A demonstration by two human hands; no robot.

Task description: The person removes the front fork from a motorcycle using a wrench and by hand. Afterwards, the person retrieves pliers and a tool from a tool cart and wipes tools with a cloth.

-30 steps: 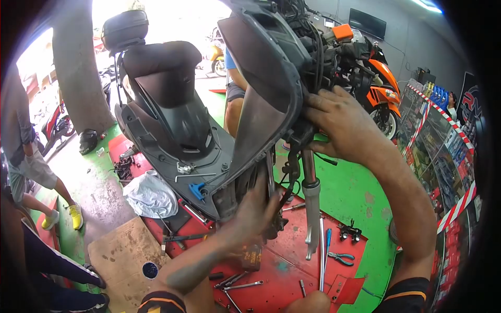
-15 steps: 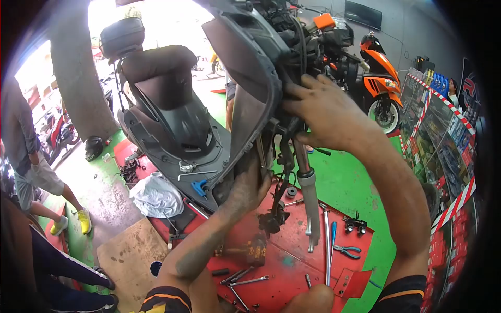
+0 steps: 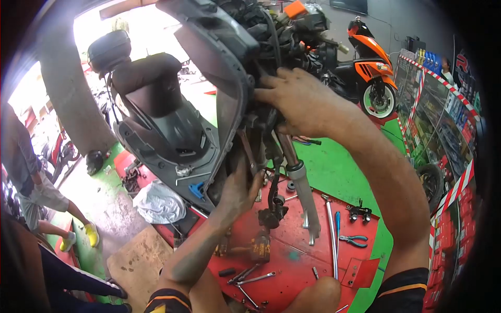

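A dark scooter front end stands partly stripped, its front panel (image 3: 216, 68) seen from the side. My right hand (image 3: 308, 101) is closed round the upper part of the front fork (image 3: 304, 190), fingers reaching behind the panel's edge; the fingertips are partly hidden. Lower down, my left hand (image 3: 239, 190) is closed round a slim metal bar (image 3: 247, 146) that points up under the panel; its exact kind is unclear. A brake caliper (image 3: 271, 215) hangs between the fork and my left hand.
On the red platform lie a cordless impact driver (image 3: 259, 248), pliers (image 3: 354, 240), a long metal bar (image 3: 331, 237) and several wrenches (image 3: 258, 278). A blue-handled tool (image 3: 196, 190) rests on the scooter's floorboard. An orange scooter (image 3: 373, 68) stands behind; people stand at left.
The view has shifted, so the scooter sits further left in it. My left hand has come a little lower relative to the panel, showing more of the metal bar. My right hand keeps its place.
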